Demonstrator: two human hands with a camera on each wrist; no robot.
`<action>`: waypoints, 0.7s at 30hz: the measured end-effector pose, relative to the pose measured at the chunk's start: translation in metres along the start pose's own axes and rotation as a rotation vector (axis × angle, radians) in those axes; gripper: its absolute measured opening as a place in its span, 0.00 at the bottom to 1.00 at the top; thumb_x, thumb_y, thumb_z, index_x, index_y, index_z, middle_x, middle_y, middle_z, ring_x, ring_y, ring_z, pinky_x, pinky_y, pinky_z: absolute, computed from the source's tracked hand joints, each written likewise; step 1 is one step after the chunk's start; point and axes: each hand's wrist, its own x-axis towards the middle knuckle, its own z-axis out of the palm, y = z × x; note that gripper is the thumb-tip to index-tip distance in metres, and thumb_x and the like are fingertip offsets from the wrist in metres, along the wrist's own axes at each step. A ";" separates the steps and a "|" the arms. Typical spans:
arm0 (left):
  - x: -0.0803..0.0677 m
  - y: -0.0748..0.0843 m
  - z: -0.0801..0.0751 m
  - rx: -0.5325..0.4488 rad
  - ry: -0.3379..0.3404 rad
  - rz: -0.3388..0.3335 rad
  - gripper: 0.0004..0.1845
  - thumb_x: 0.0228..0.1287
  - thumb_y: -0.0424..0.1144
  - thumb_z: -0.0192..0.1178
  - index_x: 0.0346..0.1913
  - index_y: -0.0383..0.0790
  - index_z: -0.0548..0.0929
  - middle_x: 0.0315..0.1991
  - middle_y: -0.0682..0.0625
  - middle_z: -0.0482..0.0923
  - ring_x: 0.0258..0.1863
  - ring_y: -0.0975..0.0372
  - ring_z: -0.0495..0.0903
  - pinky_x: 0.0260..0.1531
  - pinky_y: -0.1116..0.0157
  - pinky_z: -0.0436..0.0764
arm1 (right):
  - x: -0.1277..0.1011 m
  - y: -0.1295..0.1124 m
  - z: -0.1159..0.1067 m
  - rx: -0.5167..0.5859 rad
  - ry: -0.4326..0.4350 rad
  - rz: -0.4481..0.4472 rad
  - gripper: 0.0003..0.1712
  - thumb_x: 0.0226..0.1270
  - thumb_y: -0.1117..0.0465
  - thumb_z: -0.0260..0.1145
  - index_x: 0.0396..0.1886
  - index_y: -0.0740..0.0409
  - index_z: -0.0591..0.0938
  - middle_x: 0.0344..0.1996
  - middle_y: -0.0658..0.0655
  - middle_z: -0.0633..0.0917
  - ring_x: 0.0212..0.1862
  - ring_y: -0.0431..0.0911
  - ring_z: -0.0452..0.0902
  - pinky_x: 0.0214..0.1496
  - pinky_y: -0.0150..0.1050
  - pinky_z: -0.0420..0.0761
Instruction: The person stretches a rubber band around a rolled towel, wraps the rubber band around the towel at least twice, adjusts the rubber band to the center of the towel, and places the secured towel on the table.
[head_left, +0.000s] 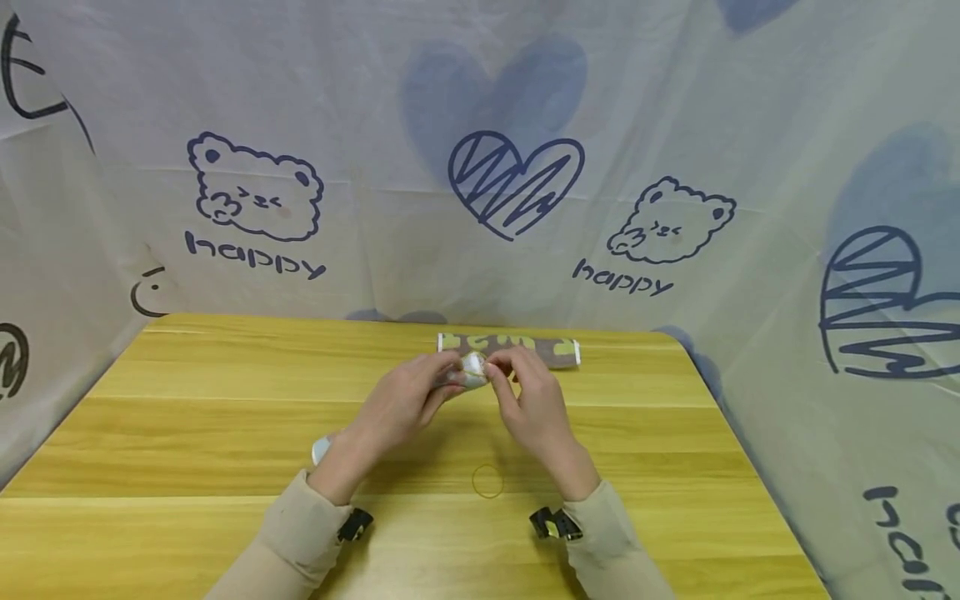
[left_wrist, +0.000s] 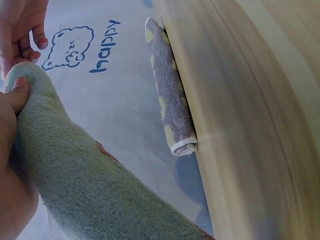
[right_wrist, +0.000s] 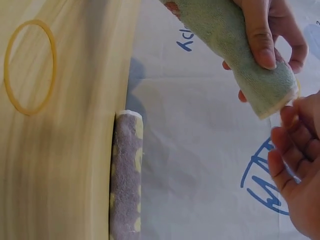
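Note:
A rolled pale green towel (left_wrist: 100, 165) with small reddish patches is held up above the table, slanting. My left hand (head_left: 401, 400) grips it near its far end, thumb on one side and fingers around the other. The towel's other end (head_left: 321, 450) shows beyond the left forearm. At the gripped end, my right hand (head_left: 532, 404) pinches a thin yellow rubber band (right_wrist: 298, 87) between thumb and forefinger, right at the towel's rim. Part of this band lies over the towel's end in the head view; the rest is hidden by fingers.
A second rolled towel (right_wrist: 127, 175), grey-brown with yellow patches, lies along the table's far edge behind the hands. Another yellow rubber band (head_left: 487, 482) lies on the wooden table (head_left: 187, 417) between the forearms. A printed white cloth (head_left: 360, 108) hangs behind the table.

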 end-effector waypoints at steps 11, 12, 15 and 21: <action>0.003 -0.001 -0.002 0.007 0.039 0.086 0.08 0.70 0.35 0.68 0.47 0.40 0.81 0.38 0.51 0.85 0.32 0.59 0.80 0.31 0.61 0.82 | 0.004 -0.006 -0.012 -0.177 -0.130 0.152 0.08 0.71 0.59 0.72 0.43 0.58 0.91 0.30 0.51 0.86 0.27 0.46 0.74 0.27 0.34 0.73; 0.003 -0.001 -0.002 0.009 0.045 0.087 0.08 0.70 0.35 0.68 0.47 0.41 0.81 0.38 0.52 0.85 0.31 0.59 0.80 0.31 0.61 0.82 | 0.005 -0.006 -0.013 -0.176 -0.145 0.155 0.10 0.71 0.59 0.73 0.46 0.58 0.91 0.30 0.50 0.86 0.27 0.46 0.74 0.26 0.34 0.72; 0.003 -0.001 -0.002 0.013 0.060 0.085 0.08 0.70 0.35 0.68 0.47 0.42 0.81 0.39 0.52 0.85 0.31 0.59 0.80 0.31 0.60 0.82 | 0.006 -0.005 -0.017 -0.132 -0.190 0.171 0.15 0.69 0.60 0.74 0.53 0.58 0.90 0.30 0.50 0.86 0.25 0.44 0.70 0.26 0.33 0.69; 0.002 0.000 -0.004 0.007 0.068 0.080 0.07 0.73 0.38 0.66 0.48 0.41 0.81 0.40 0.51 0.86 0.32 0.59 0.80 0.32 0.59 0.82 | 0.007 -0.002 -0.025 0.076 -0.254 0.318 0.24 0.67 0.60 0.77 0.62 0.59 0.86 0.25 0.48 0.82 0.25 0.42 0.64 0.28 0.31 0.64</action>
